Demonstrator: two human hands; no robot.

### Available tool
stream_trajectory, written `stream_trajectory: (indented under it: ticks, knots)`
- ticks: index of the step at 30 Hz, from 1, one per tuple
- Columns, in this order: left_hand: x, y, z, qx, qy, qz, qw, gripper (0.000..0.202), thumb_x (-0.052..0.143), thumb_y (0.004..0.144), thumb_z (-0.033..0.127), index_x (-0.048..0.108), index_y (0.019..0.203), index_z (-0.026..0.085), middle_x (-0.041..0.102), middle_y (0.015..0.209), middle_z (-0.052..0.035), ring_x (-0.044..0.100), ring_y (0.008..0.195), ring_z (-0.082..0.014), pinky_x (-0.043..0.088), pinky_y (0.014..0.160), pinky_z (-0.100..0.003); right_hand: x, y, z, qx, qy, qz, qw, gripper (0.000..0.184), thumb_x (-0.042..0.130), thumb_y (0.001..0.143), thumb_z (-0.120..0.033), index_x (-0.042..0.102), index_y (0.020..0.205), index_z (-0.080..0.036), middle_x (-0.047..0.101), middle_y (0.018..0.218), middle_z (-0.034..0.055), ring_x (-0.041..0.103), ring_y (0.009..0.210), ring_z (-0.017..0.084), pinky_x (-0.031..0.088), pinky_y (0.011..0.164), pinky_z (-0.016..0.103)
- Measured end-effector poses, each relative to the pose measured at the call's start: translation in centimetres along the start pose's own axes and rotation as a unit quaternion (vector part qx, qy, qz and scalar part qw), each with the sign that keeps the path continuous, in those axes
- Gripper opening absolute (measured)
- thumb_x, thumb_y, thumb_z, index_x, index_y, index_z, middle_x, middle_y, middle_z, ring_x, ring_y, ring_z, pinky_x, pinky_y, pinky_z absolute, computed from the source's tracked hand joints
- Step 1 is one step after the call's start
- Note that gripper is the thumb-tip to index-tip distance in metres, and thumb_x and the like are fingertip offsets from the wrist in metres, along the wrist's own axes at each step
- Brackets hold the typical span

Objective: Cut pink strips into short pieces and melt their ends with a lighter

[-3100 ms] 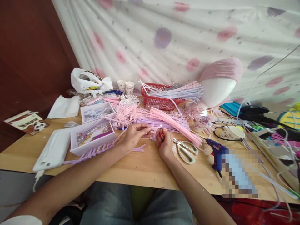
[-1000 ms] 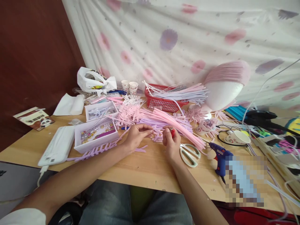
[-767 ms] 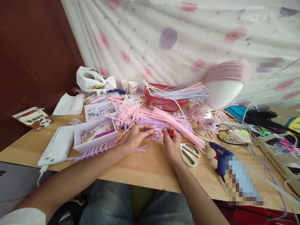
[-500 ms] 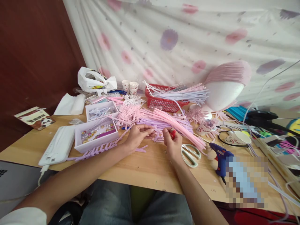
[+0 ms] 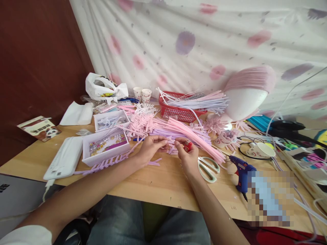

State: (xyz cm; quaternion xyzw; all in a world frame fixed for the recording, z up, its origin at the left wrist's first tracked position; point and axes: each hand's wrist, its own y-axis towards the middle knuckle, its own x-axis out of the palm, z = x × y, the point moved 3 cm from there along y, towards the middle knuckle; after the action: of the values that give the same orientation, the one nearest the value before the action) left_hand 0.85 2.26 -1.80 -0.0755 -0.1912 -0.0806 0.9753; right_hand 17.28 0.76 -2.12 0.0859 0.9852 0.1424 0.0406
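My left hand (image 5: 149,149) pinches a short pink pipe-cleaner piece at the near edge of a pile of pink and lilac pipe cleaners (image 5: 176,131). My right hand (image 5: 188,157) is closed around a small red lighter (image 5: 188,146), its thumb and forefinger reaching toward the same piece. No flame shows. The two hands nearly touch above the wooden table (image 5: 158,183).
White-handled scissors (image 5: 208,166) lie just right of my right hand, then a blue glue gun (image 5: 241,172). White bead boxes (image 5: 106,146) and a white flat device (image 5: 63,158) sit left. A red basket (image 5: 178,110), a foam head (image 5: 245,97), cups and cables crowd the back and right.
Three seconds ago the lighter burned with a small flame at the pipe-cleaner end; the flame is out now, and my right fingers have moved onto the piece. In the last second, little moved.
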Motion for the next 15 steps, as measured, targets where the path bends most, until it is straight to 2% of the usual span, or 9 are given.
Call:
stream_trajectory:
  ticks: [3,6,8,11,15]
  knots:
    - [0.0,0.0,0.1,0.005,-0.012,-0.013,1.000,0.030,0.088,0.065,0.034,0.077,0.085,0.014,0.074,0.078,-0.0033,0.068,0.072,-0.0138,0.057,0.072,-0.027,0.6,-0.1,-0.3,0.009,0.021,-0.021,1.000,0.030,0.079,0.076,-0.046,0.070,0.080,-0.018,0.068,0.073,0.0042,0.057,0.062,0.015,0.044,0.056,0.028]
    - [0.1,0.1,0.0,0.003,-0.038,-0.038,0.999,0.040,0.089,0.063,0.032,0.077,0.098,0.016,0.075,0.083,-0.0035,0.068,0.074,-0.0140,0.056,0.073,-0.027,1.0,-0.2,-0.1,0.033,0.053,-0.036,0.997,0.029,0.081,0.075,-0.044,0.069,0.078,-0.018,0.068,0.071,0.0035,0.055,0.059,0.014,0.043,0.054,0.027]
    - [0.2,0.1,0.0,0.004,-0.025,-0.052,0.998,0.037,0.089,0.063,0.032,0.078,0.094,0.016,0.075,0.083,-0.0038,0.067,0.071,-0.0132,0.055,0.072,-0.027,1.0,-0.2,0.1,0.042,0.068,-0.035,0.996,0.028,0.081,0.074,-0.042,0.069,0.078,-0.017,0.066,0.069,0.0024,0.052,0.056,0.012,0.041,0.052,0.026]
    - [0.2,0.1,0.1,0.029,0.032,-0.049,0.998,0.028,0.087,0.065,0.037,0.077,0.078,0.015,0.074,0.077,-0.0041,0.066,0.070,-0.0143,0.055,0.073,-0.028,0.9,-0.4,-0.2,0.029,0.040,-0.049,0.998,0.025,0.081,0.075,-0.038,0.070,0.079,-0.017,0.062,0.065,0.0000,0.044,0.052,0.010,0.035,0.050,0.026]
    - [-0.1,0.2,0.3,0.117,0.154,-0.025,0.981,0.028,0.082,0.073,0.043,0.077,0.080,0.016,0.077,0.082,-0.0059,0.070,0.080,-0.0206,0.056,0.080,-0.033,0.9,-0.7,-1.2,-0.002,0.003,-0.039,0.999,0.022,0.077,0.079,-0.035,0.071,0.091,-0.018,0.061,0.070,-0.0010,0.036,0.050,0.008,0.028,0.048,0.025]
